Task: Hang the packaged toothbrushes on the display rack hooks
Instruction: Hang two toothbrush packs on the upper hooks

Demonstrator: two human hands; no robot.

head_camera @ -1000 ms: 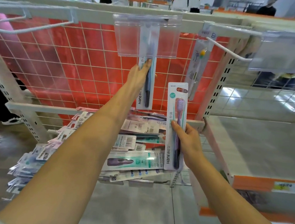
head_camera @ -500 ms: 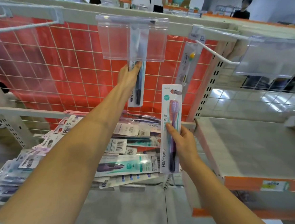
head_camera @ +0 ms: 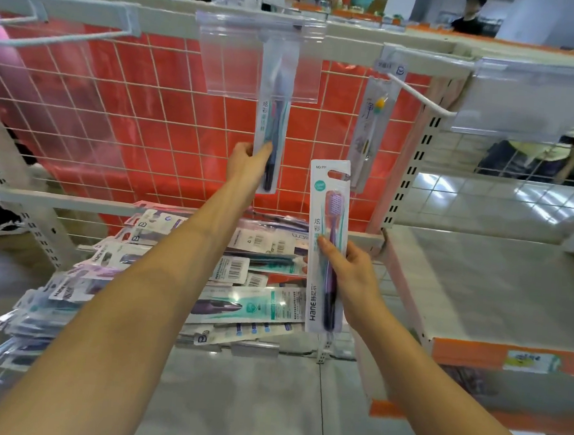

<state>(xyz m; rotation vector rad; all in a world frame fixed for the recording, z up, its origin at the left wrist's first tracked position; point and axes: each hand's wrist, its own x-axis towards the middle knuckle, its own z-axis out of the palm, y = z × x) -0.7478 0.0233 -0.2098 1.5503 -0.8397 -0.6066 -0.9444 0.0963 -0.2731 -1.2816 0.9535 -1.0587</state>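
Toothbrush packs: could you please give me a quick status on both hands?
Left hand grips hanging pack under middle hook's clear tag. Right hand holds purple-brush pack, unhung. Nothing in the way.

Shop aisle, bright overhead light.
Glossy grey tiled floor with glare, red panel behind white wire grid, orange-edged grey shelf on right.

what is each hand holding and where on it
The left hand grips the lower part of the hanging toothbrush pack. The right hand holds the purple toothbrush pack around its middle.
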